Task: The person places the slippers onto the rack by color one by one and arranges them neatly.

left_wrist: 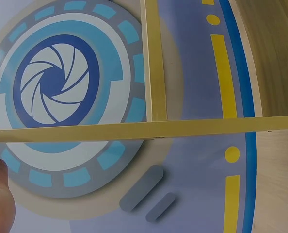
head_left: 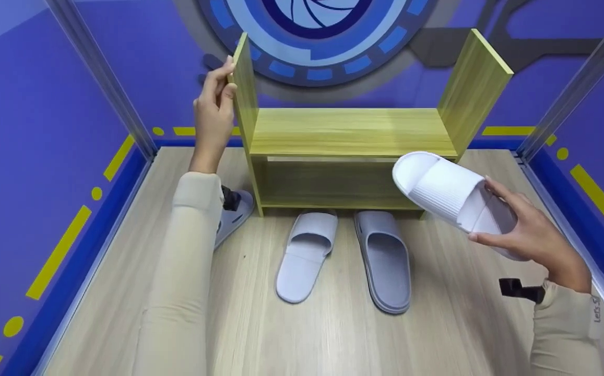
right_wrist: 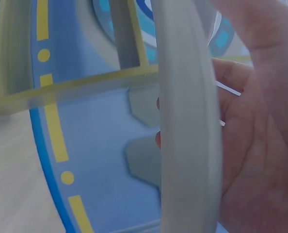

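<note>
My right hand (head_left: 534,235) holds a white slide slipper (head_left: 445,188) by its heel end, thumb on one side and fingers on the other. The slipper hangs over the right front of a wooden shoe rack (head_left: 354,130), toe toward the rack. In the right wrist view the slipper's sole edge (right_wrist: 188,121) stands upright beside my palm. At the rack's left side panel (head_left: 244,89), my left hand (head_left: 215,107) pinches the upper front edge between fingers and thumb. Only part of that hand shows in the left wrist view.
Before the rack, a light slipper (head_left: 302,256) and a grey slipper (head_left: 388,261) lie on the wooden floor (head_left: 333,339). Another grey slipper (head_left: 236,216) is partly hidden behind my left sleeve. Purple walls (head_left: 35,130) enclose the space.
</note>
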The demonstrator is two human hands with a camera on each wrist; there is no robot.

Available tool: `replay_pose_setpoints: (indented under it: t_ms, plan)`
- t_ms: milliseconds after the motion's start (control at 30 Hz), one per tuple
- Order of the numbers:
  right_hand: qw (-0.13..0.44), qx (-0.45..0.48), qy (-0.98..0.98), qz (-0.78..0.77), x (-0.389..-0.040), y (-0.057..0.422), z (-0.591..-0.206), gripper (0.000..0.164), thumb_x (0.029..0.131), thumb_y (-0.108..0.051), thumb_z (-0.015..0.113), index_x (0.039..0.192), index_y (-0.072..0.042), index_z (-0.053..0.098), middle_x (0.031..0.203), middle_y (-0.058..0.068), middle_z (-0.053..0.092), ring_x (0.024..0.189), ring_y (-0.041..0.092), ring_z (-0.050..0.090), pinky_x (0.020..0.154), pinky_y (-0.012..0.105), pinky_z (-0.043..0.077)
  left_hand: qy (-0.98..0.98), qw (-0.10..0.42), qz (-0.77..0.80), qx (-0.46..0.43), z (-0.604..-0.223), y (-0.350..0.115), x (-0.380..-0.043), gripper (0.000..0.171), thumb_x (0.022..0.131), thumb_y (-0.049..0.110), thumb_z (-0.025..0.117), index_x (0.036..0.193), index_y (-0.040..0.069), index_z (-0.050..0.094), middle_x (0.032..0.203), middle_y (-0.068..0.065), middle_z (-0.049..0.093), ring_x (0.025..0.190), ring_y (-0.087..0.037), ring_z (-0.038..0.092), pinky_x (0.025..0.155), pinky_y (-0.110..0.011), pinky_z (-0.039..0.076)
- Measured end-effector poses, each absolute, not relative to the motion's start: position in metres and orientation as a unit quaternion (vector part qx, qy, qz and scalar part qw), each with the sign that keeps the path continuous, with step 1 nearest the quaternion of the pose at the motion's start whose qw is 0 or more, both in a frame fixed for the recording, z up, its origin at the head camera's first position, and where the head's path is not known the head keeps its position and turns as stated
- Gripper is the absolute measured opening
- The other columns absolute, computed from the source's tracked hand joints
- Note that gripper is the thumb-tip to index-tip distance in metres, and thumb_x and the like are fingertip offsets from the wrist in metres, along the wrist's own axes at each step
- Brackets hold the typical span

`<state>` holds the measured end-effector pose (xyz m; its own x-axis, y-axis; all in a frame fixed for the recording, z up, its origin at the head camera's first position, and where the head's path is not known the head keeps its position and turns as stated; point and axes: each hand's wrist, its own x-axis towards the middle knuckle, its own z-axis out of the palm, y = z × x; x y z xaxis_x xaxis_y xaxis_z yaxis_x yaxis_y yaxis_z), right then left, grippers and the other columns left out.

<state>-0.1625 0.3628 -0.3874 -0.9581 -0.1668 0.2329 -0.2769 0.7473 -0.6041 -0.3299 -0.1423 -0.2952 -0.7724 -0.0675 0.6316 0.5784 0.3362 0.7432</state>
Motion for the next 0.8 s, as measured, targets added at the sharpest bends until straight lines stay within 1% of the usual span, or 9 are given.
replay_pose_setpoints:
  t_ms: [33,133,200,233,300,433,533,633,800]
  plan:
    - [0.086,0.124,-0.93,0.334,-0.164,0.361,-0.385,0.107,0.068,-0.018,0.088,0.154,-0.023,0.025,0.143,0.022,0.04,0.114,0.029,0.039,0.082,0.015,0.033,-0.764,0.294,-0.55,-0.167,-0.295,-0.142,-0.329,0.037,0.097,0.016,0.049,0.132,0.005,0.052,0.149,-0.004,0.044,0.135,-0.007,0.043,0.105,-0.024,0.042]
    - [0.094,0.146,-0.921,0.349,-0.169,0.357,-0.379,0.106,0.067,-0.014,0.088,0.153,-0.024,0.027,0.144,0.022,0.04,0.119,0.011,0.038,0.084,0.005,0.029,-0.765,0.296,-0.547,-0.17,-0.295,-0.142,-0.328,0.037,0.097,0.016,0.049,0.132,0.005,0.052,0.149,-0.003,0.044,0.135,-0.007,0.043,0.106,-0.023,0.041]
    - [0.102,0.155,-0.918,0.351,-0.173,0.353,-0.376,0.106,0.066,-0.013,0.088,0.153,-0.024,0.028,0.143,0.022,0.041,0.115,-0.001,0.036,0.085,0.003,0.028,-0.763,0.296,-0.548,-0.17,-0.295,-0.141,-0.328,0.037,0.097,0.016,0.049,0.132,0.005,0.052,0.149,-0.003,0.045,0.135,-0.006,0.043,0.107,-0.023,0.04]
    - [0.105,0.158,-0.918,0.35,-0.175,0.351,-0.374,0.106,0.066,-0.013,0.088,0.153,-0.023,0.028,0.143,0.022,0.042,0.113,-0.003,0.035,0.085,0.004,0.028,-0.763,0.297,-0.549,-0.169,-0.295,-0.141,-0.328,0.037,0.097,0.016,0.049,0.132,0.005,0.052,0.148,-0.003,0.045,0.135,-0.007,0.043,0.107,-0.023,0.04]
    - [0.11,0.157,-0.92,0.343,-0.179,0.347,-0.371,0.106,0.066,-0.014,0.089,0.153,-0.023,0.029,0.142,0.022,0.043,0.113,0.003,0.037,0.085,0.008,0.03,-0.763,0.297,-0.548,-0.168,-0.295,-0.141,-0.328,0.037,0.097,0.016,0.049,0.132,0.005,0.052,0.148,-0.003,0.045,0.135,-0.006,0.043,0.107,-0.023,0.04]
    - [0.102,0.147,-0.923,0.34,-0.188,0.338,-0.367,0.105,0.068,-0.018,0.088,0.153,-0.023,0.026,0.141,0.023,0.042,0.113,0.03,0.04,0.091,0.038,0.039,-0.763,0.296,-0.551,-0.165,-0.296,-0.141,-0.329,0.037,0.097,0.016,0.049,0.132,0.006,0.052,0.148,-0.003,0.045,0.135,-0.006,0.043,0.107,-0.023,0.04]
    - [0.093,0.14,-0.921,0.352,-0.195,0.332,-0.366,0.105,0.069,-0.019,0.088,0.154,-0.022,0.026,0.143,0.023,0.04,0.116,0.038,0.039,0.089,0.059,0.037,-0.761,0.295,-0.553,-0.165,-0.296,-0.141,-0.33,0.037,0.097,0.016,0.049,0.132,0.006,0.052,0.148,-0.003,0.045,0.135,-0.006,0.043,0.106,-0.024,0.041]
    - [0.103,0.131,-0.922,0.35,-0.203,0.324,-0.367,0.104,0.068,-0.021,0.088,0.153,-0.019,0.027,0.145,0.022,0.041,0.119,0.038,0.039,0.091,0.06,0.036,-0.761,0.297,-0.552,-0.166,-0.297,-0.142,-0.331,0.037,0.096,0.016,0.049,0.132,0.006,0.053,0.148,-0.004,0.045,0.135,-0.007,0.043,0.106,-0.024,0.041]
    - [0.143,0.126,-0.928,0.32,-0.213,0.312,-0.369,0.105,0.068,-0.026,0.088,0.153,-0.011,0.027,0.141,0.028,0.044,0.118,0.042,0.04,0.087,0.061,0.038,-0.761,0.296,-0.551,-0.169,-0.297,-0.142,-0.33,0.037,0.096,0.016,0.05,0.132,0.006,0.052,0.148,-0.003,0.045,0.135,-0.007,0.043,0.106,-0.024,0.041]
